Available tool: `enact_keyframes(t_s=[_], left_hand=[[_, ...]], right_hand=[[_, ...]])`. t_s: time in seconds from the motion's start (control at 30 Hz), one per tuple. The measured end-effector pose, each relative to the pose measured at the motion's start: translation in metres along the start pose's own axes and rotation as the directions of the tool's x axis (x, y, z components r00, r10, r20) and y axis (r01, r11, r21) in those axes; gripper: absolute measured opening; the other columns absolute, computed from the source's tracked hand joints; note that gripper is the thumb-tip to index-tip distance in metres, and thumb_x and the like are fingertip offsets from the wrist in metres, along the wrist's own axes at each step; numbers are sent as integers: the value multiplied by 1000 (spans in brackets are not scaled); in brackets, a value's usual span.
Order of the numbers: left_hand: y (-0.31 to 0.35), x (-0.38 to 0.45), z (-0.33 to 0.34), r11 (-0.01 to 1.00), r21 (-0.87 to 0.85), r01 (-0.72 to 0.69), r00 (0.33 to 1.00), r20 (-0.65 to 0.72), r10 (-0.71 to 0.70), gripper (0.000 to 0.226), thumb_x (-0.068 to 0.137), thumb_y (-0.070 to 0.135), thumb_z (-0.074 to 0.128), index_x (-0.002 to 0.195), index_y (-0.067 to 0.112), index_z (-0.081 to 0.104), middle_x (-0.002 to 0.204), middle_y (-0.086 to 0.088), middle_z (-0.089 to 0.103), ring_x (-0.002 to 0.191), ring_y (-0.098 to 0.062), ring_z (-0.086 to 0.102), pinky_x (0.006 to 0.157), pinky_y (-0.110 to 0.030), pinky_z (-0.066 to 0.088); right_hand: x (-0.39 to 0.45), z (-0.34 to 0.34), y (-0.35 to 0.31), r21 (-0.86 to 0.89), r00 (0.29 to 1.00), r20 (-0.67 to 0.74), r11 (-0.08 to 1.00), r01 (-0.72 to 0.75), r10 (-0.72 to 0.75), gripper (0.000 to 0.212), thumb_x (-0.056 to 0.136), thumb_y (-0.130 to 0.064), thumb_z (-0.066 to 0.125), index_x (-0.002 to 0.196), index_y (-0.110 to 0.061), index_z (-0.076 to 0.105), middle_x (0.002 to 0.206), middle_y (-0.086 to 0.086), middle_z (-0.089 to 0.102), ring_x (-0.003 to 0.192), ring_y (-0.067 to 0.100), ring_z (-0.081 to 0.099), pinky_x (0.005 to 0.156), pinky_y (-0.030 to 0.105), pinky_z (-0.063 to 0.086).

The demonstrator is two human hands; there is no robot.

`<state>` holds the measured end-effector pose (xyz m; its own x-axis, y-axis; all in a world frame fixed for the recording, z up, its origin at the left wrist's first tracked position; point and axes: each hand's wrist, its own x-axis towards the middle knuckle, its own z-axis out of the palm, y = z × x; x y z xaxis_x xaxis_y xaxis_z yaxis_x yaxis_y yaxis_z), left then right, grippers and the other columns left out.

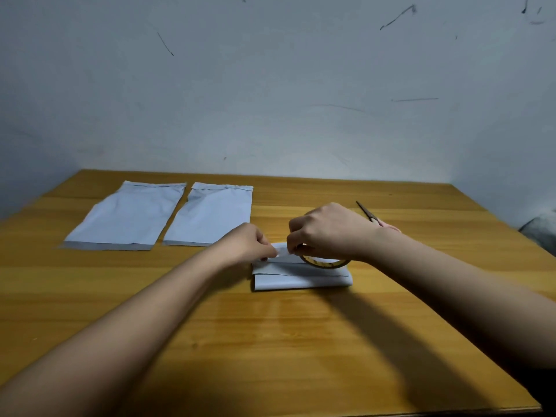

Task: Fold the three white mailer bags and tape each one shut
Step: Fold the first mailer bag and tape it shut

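Observation:
A folded white mailer bag (301, 276) lies on the wooden table (270, 341) in front of me. My right hand (328, 230) grips a roll of clear tape (326, 262) that rests on the folded bag. My left hand (251, 242) pinches the loose end of the tape (282, 251) just left of the roll, over the bag's upper fold. Two flat, unfolded white mailer bags lie side by side at the back left, the left bag (126, 216) and the right bag (210, 215).
Scissors (368, 214) lie on the table behind my right hand, partly hidden by it. A scuffed grey-white wall stands close behind the table. A grey object (541, 233) shows past the table's right edge.

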<state>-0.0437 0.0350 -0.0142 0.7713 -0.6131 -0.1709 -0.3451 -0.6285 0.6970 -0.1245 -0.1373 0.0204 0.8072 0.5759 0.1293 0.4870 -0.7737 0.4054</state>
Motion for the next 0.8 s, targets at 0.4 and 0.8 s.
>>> enact_keyframes(t_s=[0.4, 0.8], left_hand=[[-12, 0, -2, 980, 165, 115, 985, 106, -134, 14, 80, 29, 69, 78, 16, 67, 75, 1, 61, 72, -14, 51, 61, -25, 37], [-16, 5, -1, 957, 254, 140, 974, 136, -179, 18, 79, 31, 68, 82, 16, 59, 78, -2, 54, 71, -18, 47, 61, -27, 35]], right_hand=[[9, 2, -26, -5, 976, 218, 999, 32, -30, 33, 101, -26, 36, 123, -33, 59, 102, 1, 57, 86, 26, 59, 58, 33, 32], [12, 6, -33, 12, 978, 206, 1000, 24, -26, 23, 97, -17, 45, 108, -25, 64, 93, 5, 58, 60, 25, 42, 49, 33, 27]])
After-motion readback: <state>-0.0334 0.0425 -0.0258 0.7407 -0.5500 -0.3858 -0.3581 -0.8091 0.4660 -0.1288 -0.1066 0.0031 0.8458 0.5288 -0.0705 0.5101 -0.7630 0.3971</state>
